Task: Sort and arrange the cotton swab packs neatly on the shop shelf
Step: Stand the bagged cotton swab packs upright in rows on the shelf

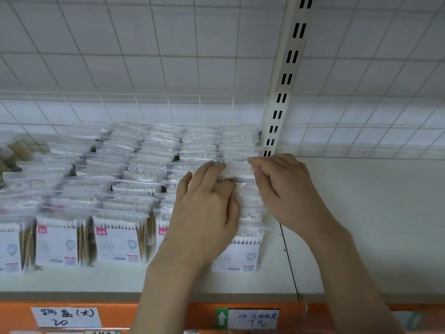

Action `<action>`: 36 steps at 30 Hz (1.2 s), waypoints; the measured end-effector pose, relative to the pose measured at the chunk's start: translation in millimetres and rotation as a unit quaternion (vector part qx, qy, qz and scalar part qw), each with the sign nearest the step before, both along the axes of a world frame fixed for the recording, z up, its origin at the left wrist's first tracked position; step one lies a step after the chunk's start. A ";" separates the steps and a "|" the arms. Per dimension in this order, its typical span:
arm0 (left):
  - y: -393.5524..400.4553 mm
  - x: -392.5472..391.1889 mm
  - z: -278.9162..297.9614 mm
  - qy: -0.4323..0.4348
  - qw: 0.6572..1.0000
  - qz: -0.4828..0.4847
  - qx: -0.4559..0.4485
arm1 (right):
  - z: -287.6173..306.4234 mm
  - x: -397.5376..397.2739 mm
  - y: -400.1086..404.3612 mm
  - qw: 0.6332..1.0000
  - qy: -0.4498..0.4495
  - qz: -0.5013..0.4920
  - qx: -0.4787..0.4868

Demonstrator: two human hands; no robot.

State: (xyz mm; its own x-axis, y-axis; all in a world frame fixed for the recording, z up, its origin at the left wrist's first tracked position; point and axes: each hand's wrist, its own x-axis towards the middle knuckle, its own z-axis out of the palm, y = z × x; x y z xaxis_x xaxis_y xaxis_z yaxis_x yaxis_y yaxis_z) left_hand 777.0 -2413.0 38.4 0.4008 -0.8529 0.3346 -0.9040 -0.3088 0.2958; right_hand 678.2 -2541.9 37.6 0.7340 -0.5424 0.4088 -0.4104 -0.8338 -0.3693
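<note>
Head view: a shop shelf (120,278) stands stocked with rows of cotton swab packs (115,237), clear bags set upright one behind another, running from the far left to a slotted upright post (279,97) on the right. Handwritten price tags (66,317) hang on the orange shelf edge (115,312) below. Right of centre, the left hand (207,208) lies over the tops of the rightmost row, fingers curled on one side of a pack (239,171) deep in that row. The right hand (284,189) pinches the same pack's other side, just beside the post. To the right of the post the shelf is bare white.

The bags look slippery and lean on each other. If the pack is pressed down or pulled unevenly, its neighbours may tip forward or slump sideways into the next row. The front pack (237,254) stands near the shelf edge and could slide off.
</note>
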 end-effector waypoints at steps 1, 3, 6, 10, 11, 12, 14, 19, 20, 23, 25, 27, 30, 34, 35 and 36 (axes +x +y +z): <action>-0.6 1.2 -1.1 0.010 1.000 -0.002 0.010 | -0.4 -0.2 -0.1 1.000 0.000 0.007 0.005; -2.4 3.6 -4.6 0.022 0.999 -0.007 0.023 | -0.8 -1.5 0.0 1.000 -0.014 0.013 0.013; -1.1 2.8 -4.2 0.030 0.999 -0.007 0.031 | -0.7 -2.7 -1.4 0.999 -0.032 0.014 0.024; 0.1 -0.3 1.2 0.014 0.999 0.006 0.031 | 2.7 0.6 -6.7 0.999 -0.031 0.003 0.010; 0.0 -0.5 1.9 0.018 0.999 0.009 0.034 | 3.3 2.3 -8.1 1.000 -0.022 0.000 0.011; -0.2 -0.8 2.3 0.021 0.999 0.010 0.038 | 3.6 3.8 -9.5 1.000 -0.009 -0.001 0.013; -0.4 -0.5 2.8 0.020 0.999 0.009 0.046 | 3.4 6.4 -12.1 1.000 0.019 0.001 0.017; -3.7 2.2 5.6 0.003 0.999 0.009 0.044 | 6.0 9.2 -17.2 0.999 0.046 0.007 0.025; -4.9 3.0 6.3 0.000 0.999 0.009 0.036 | 6.4 9.0 -18.0 0.999 0.046 0.009 0.023; -10.6 5.5 9.7 0.011 1.000 0.006 0.012 | 6.7 8.5 -19.0 0.999 0.040 0.014 0.024; -17.1 7.8 10.9 0.033 0.999 0.002 0.015 | 6.3 8.5 -19.3 0.999 0.033 0.018 0.025; -22.8 10.0 10.7 0.057 0.998 -0.005 0.036 | 5.9 8.8 -20.9 0.999 0.023 0.023 0.027; -26.0 11.7 7.6 0.055 0.996 -0.002 0.066 | 6.0 11.2 -24.4 0.999 0.002 0.026 0.026; -25.6 10.7 4.6 0.025 0.998 0.008 0.062 | 9.7 20.2 -35.9 1.000 0.006 0.008 -0.001; -25.3 10.4 4.2 0.022 0.998 0.009 0.062 | 10.8 23.3 -39.3 1.000 0.023 0.003 -0.001; -25.4 10.3 4.1 0.019 0.998 0.011 0.061 | 11.7 26.2 -42.8 0.999 0.042 0.000 0.002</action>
State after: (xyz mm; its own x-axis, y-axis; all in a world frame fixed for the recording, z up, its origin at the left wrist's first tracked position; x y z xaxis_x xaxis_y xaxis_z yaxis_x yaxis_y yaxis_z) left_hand 787.2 -2438.5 42.5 0.4297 -0.8774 0.2134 -0.8856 -0.3635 0.2890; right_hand 704.4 -2584.7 49.3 0.7650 -0.5441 0.3446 -0.4405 -0.8323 -0.3364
